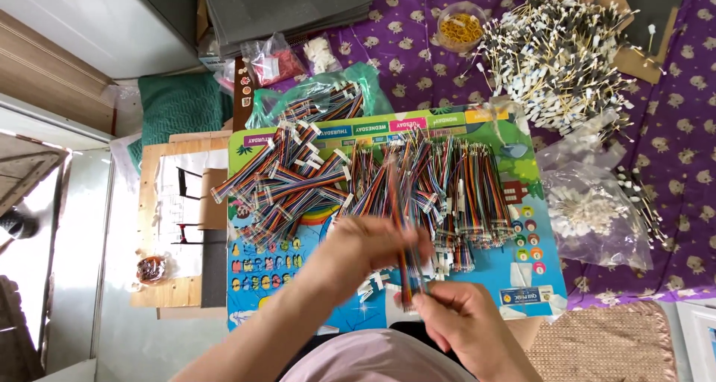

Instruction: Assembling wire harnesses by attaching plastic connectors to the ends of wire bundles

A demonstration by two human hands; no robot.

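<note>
Work surface: a colourful children's board [522, 274] laid over a purple patterned cloth [690, 143], with a wooden panel [168, 292] and a green cushion [179, 106] to one side. Heaps of multicoloured ribbon cables [298, 180] cover the board; a mound of white-tipped wire pieces [567, 50], a clear bag of white connectors [589, 210] and a tub of yellow rubber bands [461, 26] sit on the cloth.

Item in hand: a thin bundle of cables [400, 236] — rainbow-striped, upright, blurred — held over the board's near edge.

Left hand [369, 248]: fingers closed around the bundle's middle. Right hand [459, 315]: fingertips pinched on its lower end — just beside the left.
</note>
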